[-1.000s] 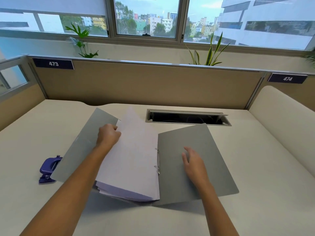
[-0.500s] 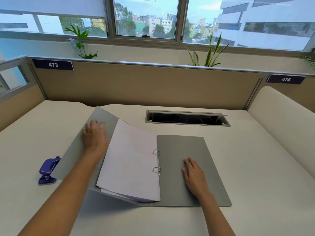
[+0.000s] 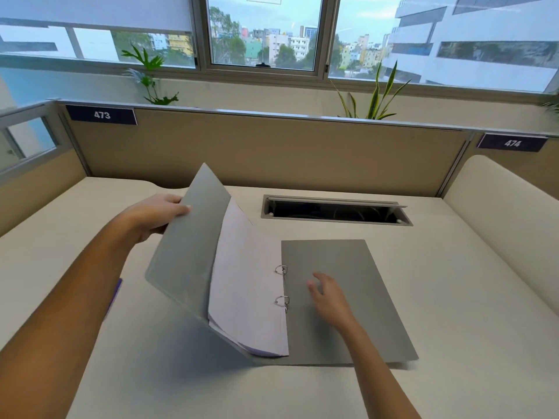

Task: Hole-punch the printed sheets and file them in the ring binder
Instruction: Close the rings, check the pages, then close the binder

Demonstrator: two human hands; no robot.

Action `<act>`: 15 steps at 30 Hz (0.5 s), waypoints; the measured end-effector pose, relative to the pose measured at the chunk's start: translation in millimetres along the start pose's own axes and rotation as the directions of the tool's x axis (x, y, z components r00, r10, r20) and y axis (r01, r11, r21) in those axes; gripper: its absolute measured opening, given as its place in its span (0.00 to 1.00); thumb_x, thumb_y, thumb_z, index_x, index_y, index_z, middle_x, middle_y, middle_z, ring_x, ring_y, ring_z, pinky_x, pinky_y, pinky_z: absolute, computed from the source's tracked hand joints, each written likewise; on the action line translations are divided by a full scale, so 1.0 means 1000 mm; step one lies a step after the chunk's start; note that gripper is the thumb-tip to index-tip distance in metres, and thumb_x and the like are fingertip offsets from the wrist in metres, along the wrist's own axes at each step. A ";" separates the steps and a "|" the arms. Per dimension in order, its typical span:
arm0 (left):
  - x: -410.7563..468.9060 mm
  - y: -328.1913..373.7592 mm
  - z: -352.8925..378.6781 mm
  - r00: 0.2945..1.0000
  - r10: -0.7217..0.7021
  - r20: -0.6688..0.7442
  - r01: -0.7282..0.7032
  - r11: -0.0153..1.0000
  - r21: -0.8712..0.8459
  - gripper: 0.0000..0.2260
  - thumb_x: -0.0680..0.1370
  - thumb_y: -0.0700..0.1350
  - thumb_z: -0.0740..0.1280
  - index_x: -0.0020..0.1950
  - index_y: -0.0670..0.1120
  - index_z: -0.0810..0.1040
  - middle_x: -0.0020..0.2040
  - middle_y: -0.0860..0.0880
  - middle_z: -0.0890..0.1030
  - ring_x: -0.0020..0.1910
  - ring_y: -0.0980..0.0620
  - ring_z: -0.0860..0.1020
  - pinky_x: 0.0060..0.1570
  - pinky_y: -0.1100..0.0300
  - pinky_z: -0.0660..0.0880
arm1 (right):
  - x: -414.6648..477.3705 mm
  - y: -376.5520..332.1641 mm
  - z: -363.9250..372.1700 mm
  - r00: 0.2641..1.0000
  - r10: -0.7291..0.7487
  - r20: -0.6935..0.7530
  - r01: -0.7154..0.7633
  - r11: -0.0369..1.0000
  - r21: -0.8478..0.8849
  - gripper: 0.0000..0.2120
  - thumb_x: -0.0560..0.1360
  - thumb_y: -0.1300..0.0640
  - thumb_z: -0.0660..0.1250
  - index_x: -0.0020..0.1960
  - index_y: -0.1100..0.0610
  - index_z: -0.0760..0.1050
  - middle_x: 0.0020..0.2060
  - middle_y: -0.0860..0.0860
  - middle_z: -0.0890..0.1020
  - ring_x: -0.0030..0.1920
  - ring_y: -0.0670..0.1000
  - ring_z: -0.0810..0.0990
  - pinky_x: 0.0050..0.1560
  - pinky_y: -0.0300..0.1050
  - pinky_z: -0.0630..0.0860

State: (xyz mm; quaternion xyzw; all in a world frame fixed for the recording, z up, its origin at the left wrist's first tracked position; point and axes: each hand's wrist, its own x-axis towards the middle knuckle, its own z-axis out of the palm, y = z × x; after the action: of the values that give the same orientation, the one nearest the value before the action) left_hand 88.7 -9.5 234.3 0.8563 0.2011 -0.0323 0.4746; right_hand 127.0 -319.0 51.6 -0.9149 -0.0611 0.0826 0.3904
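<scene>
fingers of left hand (image 3: 154, 217) pinch outer edge of left binder cover (image 3: 187, 255), thumb on inner face; cover tilted up. sheets (image 3: 245, 285) just inside thumb, threaded on rings (image 3: 282, 300). beyond rings, right hand (image 3: 329, 294), fingers loosely spread over flat right binder cover (image 3: 369, 297). judgement: swing cover over slowly, pull right hand clear first, keep sheets from buckling at rings. half second ago left hand lay flat, cover lower.
</scene>
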 end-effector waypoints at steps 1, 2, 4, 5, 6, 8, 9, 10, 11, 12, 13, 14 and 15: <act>-0.005 0.006 0.002 0.999 0.022 0.038 -0.021 0.999 -0.029 0.09 0.81 0.41 0.58 0.58 0.43 0.74 0.45 0.44 0.79 0.41 0.48 0.78 0.40 0.58 0.74 | -0.004 -0.014 0.003 1.000 -0.006 0.027 0.003 0.994 0.108 0.21 0.81 0.51 0.56 0.71 0.59 0.65 0.70 0.54 0.68 0.71 0.51 0.66 0.70 0.43 0.61; -0.008 0.011 0.005 0.997 0.046 0.057 -0.043 0.998 -0.052 0.09 0.81 0.41 0.58 0.58 0.44 0.74 0.45 0.45 0.79 0.41 0.49 0.77 0.40 0.59 0.74 | -0.008 -0.029 0.006 0.997 -0.004 0.074 -0.014 0.969 0.245 0.21 0.81 0.50 0.56 0.70 0.58 0.67 0.69 0.52 0.71 0.68 0.49 0.69 0.67 0.42 0.65; -0.012 0.019 0.012 0.994 0.089 0.059 -0.083 0.991 -0.108 0.09 0.81 0.41 0.58 0.58 0.45 0.75 0.44 0.46 0.79 0.40 0.49 0.77 0.40 0.59 0.74 | -0.017 -0.058 0.012 0.980 -0.015 0.197 -0.092 0.848 0.522 0.22 0.80 0.46 0.56 0.69 0.56 0.68 0.66 0.49 0.73 0.65 0.49 0.72 0.62 0.43 0.70; -0.013 0.022 0.016 0.993 0.103 0.050 -0.096 0.986 -0.135 0.09 0.81 0.40 0.58 0.58 0.44 0.75 0.44 0.45 0.79 0.40 0.49 0.77 0.40 0.59 0.74 | -0.020 -0.071 0.015 0.967 -0.016 0.254 -0.146 0.781 0.607 0.23 0.80 0.44 0.56 0.70 0.56 0.67 0.65 0.49 0.72 0.64 0.50 0.73 0.61 0.45 0.72; -0.012 0.023 0.020 0.993 0.111 0.046 -0.102 0.983 -0.155 0.10 0.80 0.40 0.58 0.59 0.43 0.76 0.46 0.44 0.80 0.41 0.49 0.78 0.40 0.59 0.74 | -0.022 -0.082 0.017 0.955 -0.018 0.297 -0.187 0.740 0.646 0.25 0.79 0.42 0.55 0.71 0.55 0.65 0.65 0.49 0.72 0.62 0.51 0.73 0.59 0.47 0.74; -0.014 0.025 0.029 0.991 0.124 0.049 -0.113 0.978 -0.175 0.12 0.80 0.41 0.59 0.61 0.40 0.76 0.51 0.41 0.81 0.43 0.47 0.78 0.40 0.59 0.75 | -0.023 -0.099 0.017 0.939 -0.024 0.343 -0.214 0.740 0.638 0.28 0.78 0.38 0.54 0.71 0.53 0.64 0.66 0.49 0.72 0.61 0.52 0.73 0.57 0.50 0.75; -0.014 0.026 0.033 0.991 0.128 0.049 -0.117 0.976 -0.184 0.13 0.80 0.41 0.59 0.61 0.39 0.76 0.54 0.40 0.80 0.45 0.46 0.79 0.40 0.59 0.75 | -0.023 -0.105 0.015 0.934 -0.020 0.357 -0.221 0.753 0.620 0.30 0.76 0.35 0.54 0.71 0.52 0.64 0.67 0.49 0.71 0.61 0.53 0.72 0.56 0.50 0.75; -0.014 0.026 0.036 0.991 0.129 0.046 -0.117 0.973 -0.198 0.13 0.80 0.42 0.59 0.62 0.39 0.75 0.56 0.39 0.80 0.47 0.46 0.79 0.41 0.59 0.75 | -0.022 -0.109 0.013 0.930 -0.009 0.368 -0.232 0.762 0.605 0.32 0.75 0.34 0.54 0.72 0.51 0.63 0.69 0.50 0.70 0.63 0.55 0.72 0.55 0.51 0.75; -0.015 0.027 0.039 0.991 0.130 0.043 -0.117 0.968 -0.223 0.13 0.80 0.43 0.59 0.62 0.39 0.75 0.57 0.39 0.79 0.49 0.45 0.79 0.42 0.58 0.76 | -0.020 -0.112 0.010 0.924 0.002 0.381 -0.248 0.764 0.596 0.34 0.74 0.32 0.53 0.72 0.51 0.62 0.70 0.52 0.69 0.65 0.57 0.71 0.55 0.52 0.75; -0.016 0.028 0.041 0.991 0.129 0.042 -0.115 0.962 -0.246 0.13 0.81 0.43 0.59 0.62 0.39 0.75 0.58 0.39 0.79 0.49 0.45 0.78 0.43 0.58 0.76 | -0.019 -0.113 0.006 0.918 0.014 0.397 -0.269 0.759 0.593 0.35 0.73 0.31 0.53 0.73 0.51 0.61 0.71 0.53 0.68 0.67 0.59 0.70 0.55 0.54 0.76; -0.017 0.029 0.044 0.990 0.134 0.045 -0.117 0.957 -0.265 0.13 0.81 0.43 0.59 0.62 0.39 0.75 0.57 0.39 0.79 0.49 0.45 0.78 0.43 0.58 0.76 | -0.017 -0.115 0.003 0.911 0.026 0.412 -0.287 0.757 0.587 0.36 0.73 0.30 0.54 0.73 0.51 0.60 0.71 0.54 0.67 0.67 0.60 0.70 0.54 0.55 0.77; -0.019 0.031 0.048 0.989 0.140 0.048 -0.121 0.952 -0.281 0.13 0.80 0.43 0.60 0.61 0.40 0.75 0.57 0.39 0.78 0.48 0.46 0.78 0.42 0.59 0.76 | -0.016 -0.115 0.000 0.907 0.036 0.421 -0.296 0.764 0.573 0.37 0.72 0.30 0.55 0.73 0.51 0.61 0.71 0.55 0.67 0.66 0.61 0.71 0.52 0.55 0.79; -0.020 0.032 0.051 0.988 0.148 0.051 -0.126 0.947 -0.296 0.12 0.80 0.44 0.60 0.60 0.40 0.75 0.55 0.39 0.78 0.47 0.46 0.78 0.40 0.60 0.76 | -0.014 -0.116 -0.002 0.906 0.045 0.420 -0.295 0.778 0.554 0.37 0.72 0.31 0.56 0.73 0.52 0.61 0.71 0.55 0.67 0.66 0.61 0.72 0.48 0.53 0.80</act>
State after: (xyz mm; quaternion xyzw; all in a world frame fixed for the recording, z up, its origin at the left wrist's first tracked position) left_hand 89.6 -72.8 236.8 0.7869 0.1262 -0.0002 0.6040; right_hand 108.1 -242.9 138.3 -0.7083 -0.0221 0.3108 0.6334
